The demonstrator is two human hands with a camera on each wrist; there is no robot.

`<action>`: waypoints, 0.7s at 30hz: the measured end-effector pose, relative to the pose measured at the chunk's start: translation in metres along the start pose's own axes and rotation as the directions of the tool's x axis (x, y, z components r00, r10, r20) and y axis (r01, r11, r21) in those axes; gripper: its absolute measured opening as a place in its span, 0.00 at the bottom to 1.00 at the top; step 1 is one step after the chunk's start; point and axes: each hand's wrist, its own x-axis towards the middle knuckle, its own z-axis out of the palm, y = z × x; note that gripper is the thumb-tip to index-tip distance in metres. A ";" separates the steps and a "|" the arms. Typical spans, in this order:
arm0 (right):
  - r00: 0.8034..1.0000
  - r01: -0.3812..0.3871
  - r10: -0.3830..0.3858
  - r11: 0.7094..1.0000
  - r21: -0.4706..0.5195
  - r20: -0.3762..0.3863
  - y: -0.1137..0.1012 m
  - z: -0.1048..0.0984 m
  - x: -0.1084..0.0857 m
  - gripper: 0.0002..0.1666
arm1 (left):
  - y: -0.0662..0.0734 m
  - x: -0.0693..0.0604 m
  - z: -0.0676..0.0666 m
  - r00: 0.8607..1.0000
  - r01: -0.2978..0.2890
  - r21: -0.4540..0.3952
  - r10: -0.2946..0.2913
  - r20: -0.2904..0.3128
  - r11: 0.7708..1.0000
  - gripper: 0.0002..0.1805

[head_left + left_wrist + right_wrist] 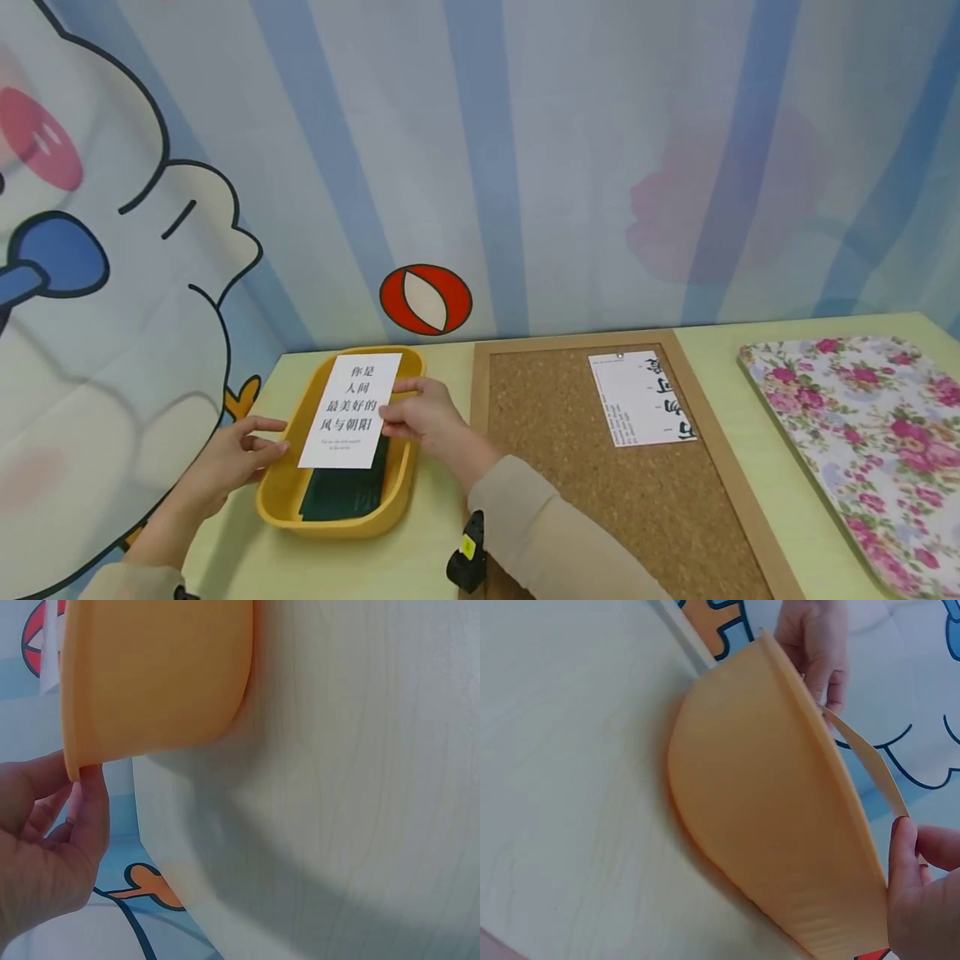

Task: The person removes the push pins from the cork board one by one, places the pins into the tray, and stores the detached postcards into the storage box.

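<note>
A white card (349,410) printed with black Chinese characters is pinched at its right edge by my right hand (429,417). It is over a yellow plastic basin (356,529), tilted and seen nearly edge-on in the right wrist view. Beneath it, dark green cards or booklets (343,493) lie inside the basin, partly covered. On the basin's left side my left hand (234,460) holds the rim between thumb and fingers. The left wrist view shows that hand (56,840) at the rim's corner.
To the right lies a wood-framed cork board (577,517) with a white printed sheet (637,400) near its top. A floral tray (877,442) is at the far right of the pale table (712,375). Behind stands a cartoon-printed backdrop (585,167).
</note>
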 end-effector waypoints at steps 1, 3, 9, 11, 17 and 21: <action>1.000 0.019 -0.019 1.000 -0.023 -0.010 0.001 0.001 -0.001 0.17 | 0.000 0.000 0.000 1.000 0.002 0.000 -0.002 0.000 1.000 0.28; 0.999 0.050 -0.051 0.997 -0.062 -0.014 0.003 0.003 -0.002 0.17 | 0.001 0.001 0.000 1.000 0.007 0.002 -0.007 -0.001 1.000 0.28; 0.994 0.100 -0.106 0.983 -0.155 -0.030 0.004 0.011 -0.005 0.17 | 0.001 0.001 0.001 1.000 -0.003 0.015 0.003 0.008 1.000 0.28; 0.993 0.105 -0.112 0.981 -0.164 -0.032 0.005 0.017 -0.006 0.17 | 0.001 0.000 0.001 1.000 -0.003 0.015 0.003 0.008 1.000 0.28; 0.993 0.097 -0.110 0.974 -0.203 -0.052 0.005 0.037 -0.007 0.17 | 0.001 -0.002 0.000 1.000 -0.005 0.015 0.005 -0.002 1.000 0.26; 0.994 0.086 -0.100 0.966 -0.243 -0.047 0.006 0.044 -0.008 0.17 | 0.003 -0.003 0.000 1.000 -0.019 0.018 0.019 -0.001 1.000 0.26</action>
